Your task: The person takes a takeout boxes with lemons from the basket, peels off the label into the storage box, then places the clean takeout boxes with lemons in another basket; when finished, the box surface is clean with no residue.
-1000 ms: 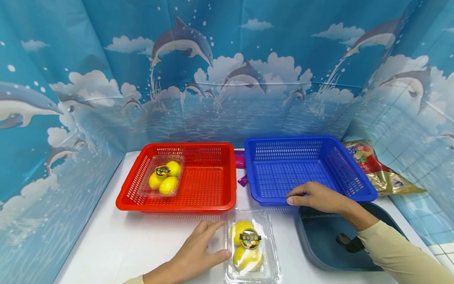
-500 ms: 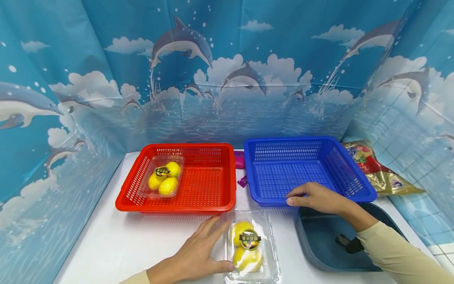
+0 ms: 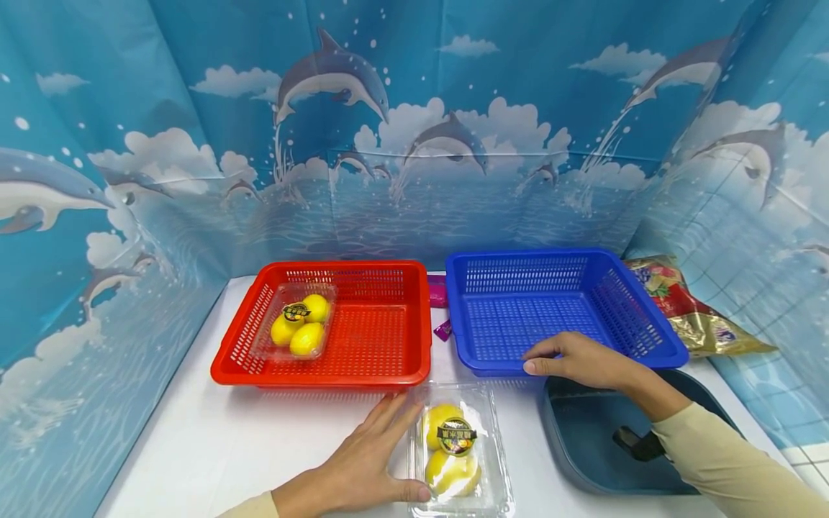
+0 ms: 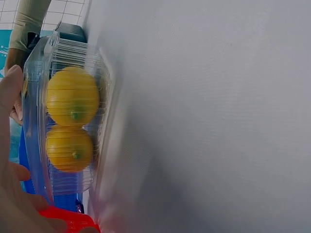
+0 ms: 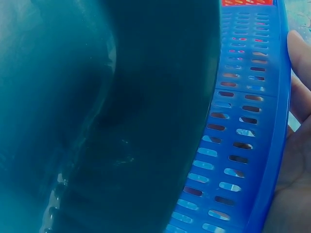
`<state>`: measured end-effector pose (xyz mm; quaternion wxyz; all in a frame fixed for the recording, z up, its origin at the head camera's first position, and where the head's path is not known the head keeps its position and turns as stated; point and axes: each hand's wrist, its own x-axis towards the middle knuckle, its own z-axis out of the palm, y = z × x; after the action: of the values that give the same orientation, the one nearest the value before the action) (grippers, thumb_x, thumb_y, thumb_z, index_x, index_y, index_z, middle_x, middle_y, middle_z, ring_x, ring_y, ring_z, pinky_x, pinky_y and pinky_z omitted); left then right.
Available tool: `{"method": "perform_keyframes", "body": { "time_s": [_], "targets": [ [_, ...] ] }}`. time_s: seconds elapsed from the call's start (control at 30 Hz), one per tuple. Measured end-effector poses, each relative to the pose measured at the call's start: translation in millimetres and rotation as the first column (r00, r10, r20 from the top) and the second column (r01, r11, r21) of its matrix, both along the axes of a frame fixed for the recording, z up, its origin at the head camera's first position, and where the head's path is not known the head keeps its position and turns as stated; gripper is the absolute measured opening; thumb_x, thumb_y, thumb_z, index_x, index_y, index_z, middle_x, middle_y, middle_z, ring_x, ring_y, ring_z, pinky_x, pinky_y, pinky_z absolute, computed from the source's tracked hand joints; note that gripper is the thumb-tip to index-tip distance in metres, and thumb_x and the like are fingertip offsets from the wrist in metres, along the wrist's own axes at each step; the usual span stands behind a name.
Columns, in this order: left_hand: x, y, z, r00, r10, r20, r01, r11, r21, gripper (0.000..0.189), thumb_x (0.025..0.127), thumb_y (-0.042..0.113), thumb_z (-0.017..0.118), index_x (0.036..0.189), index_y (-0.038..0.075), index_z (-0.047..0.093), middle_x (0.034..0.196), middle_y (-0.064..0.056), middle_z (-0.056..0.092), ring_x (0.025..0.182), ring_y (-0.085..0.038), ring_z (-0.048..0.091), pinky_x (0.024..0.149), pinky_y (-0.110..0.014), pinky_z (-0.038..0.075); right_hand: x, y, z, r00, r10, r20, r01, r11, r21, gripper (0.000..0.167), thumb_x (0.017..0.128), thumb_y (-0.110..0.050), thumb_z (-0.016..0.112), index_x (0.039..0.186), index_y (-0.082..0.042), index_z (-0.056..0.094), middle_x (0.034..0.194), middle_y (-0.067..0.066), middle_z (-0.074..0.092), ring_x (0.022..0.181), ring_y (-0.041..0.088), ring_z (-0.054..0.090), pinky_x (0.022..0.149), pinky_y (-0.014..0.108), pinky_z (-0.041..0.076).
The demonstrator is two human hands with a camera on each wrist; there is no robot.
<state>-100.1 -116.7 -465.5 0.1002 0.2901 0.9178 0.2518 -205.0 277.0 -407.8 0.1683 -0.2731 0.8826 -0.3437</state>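
Note:
A clear plastic box (image 3: pixel 490 467) of yellow lemons (image 3: pixel 452 473) lies on the white table, with a black and gold label on its lid. My left hand (image 3: pixel 363 460) spreads along its left side, fingers straight and thumb apart, at the box's edge. In the left wrist view two lemons (image 4: pixel 73 97) show through the box wall. My right hand (image 3: pixel 576 360) rests at the near rim of the blue basket (image 3: pixel 531 316), fingers loosely bent. The right wrist view shows that hand (image 5: pixel 294 160) beside the rim, with nothing held in it.
A red basket (image 3: pixel 363 378) at the back left holds another box of lemons (image 3: pixel 307 338). A dark teal tub (image 3: pixel 576 460) stands under my right forearm. Beyond the blue basket lies a red and gold bag (image 3: pixel 686 309). Purple packets (image 3: pixel 437 291) sit between the baskets.
My left hand has moved slightly right and spread its fingers against the left side of the lemon box. The right hand and the baskets have not moved.

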Motion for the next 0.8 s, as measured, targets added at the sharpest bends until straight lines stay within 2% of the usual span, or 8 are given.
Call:
{"method": "perform_keyframes", "body": {
  "time_s": [0.4, 0.6, 0.7, 0.8],
  "targets": [
    [0.2, 0.4, -1.6, 1.0, -0.007, -0.008, 0.007, 1.0, -0.016, 0.116, 0.076, 0.079, 0.067, 0.165, 0.024, 0.017, 0.172, -0.004, 0.013, 0.157, -0.037, 0.012, 0.117, -0.064, 0.03, -1.6, 2, 2.0, 1.0, 0.028, -0.007, -0.028, 1.0, 0.014, 0.034, 0.103, -0.031, 0.061, 0.122, -0.005, 0.075, 0.119, 0.009, 0.074, 0.112, 0.028, 0.069, 0.089, 0.032, 0.057],
    [0.8, 0.1, -1.8, 1.0, -0.008, 0.008, 0.008, 1.0, -0.02, 0.116, 0.076, 0.08, 0.066, 0.165, 0.025, 0.016, 0.172, -0.002, 0.013, 0.157, -0.037, 0.012, 0.116, -0.064, 0.03, -1.4, 2, 9.1, 0.999, 0.04, -0.017, -0.039, 0.999, 0.035, 0.036, 0.104, -0.031, 0.06, 0.126, -0.006, 0.072, 0.122, 0.009, 0.073, 0.116, 0.031, 0.067, 0.091, 0.035, 0.057],
    [0.7, 0.3, -1.1, 1.0, -0.009, 0.008, 0.009, 1.0, -0.026, 0.116, 0.076, 0.081, 0.065, 0.165, 0.025, 0.016, 0.172, -0.001, 0.013, 0.157, -0.037, 0.012, 0.116, -0.065, 0.03, 1.5, 1, 17.6, 0.998, 0.012, -0.054, -0.011, 0.999, 0.034, 0.035, 0.103, -0.032, 0.061, 0.126, -0.008, 0.072, 0.122, 0.008, 0.073, 0.115, 0.03, 0.067, 0.09, 0.039, 0.058],
    [0.4, 0.2, -0.1, 1.0, -0.011, 0.006, 0.011, 0.999, -0.031, 0.116, 0.076, 0.081, 0.065, 0.165, 0.025, 0.015, 0.172, -0.002, 0.013, 0.157, -0.037, 0.011, 0.115, -0.066, 0.031, 6.8, -4, 29.8, 0.993, -0.056, -0.102, 0.059, 0.998, 0.032, 0.034, 0.102, -0.035, 0.063, 0.124, -0.012, 0.073, 0.121, 0.004, 0.073, 0.115, 0.028, 0.068, 0.089, 0.039, 0.058]
  ]
}}
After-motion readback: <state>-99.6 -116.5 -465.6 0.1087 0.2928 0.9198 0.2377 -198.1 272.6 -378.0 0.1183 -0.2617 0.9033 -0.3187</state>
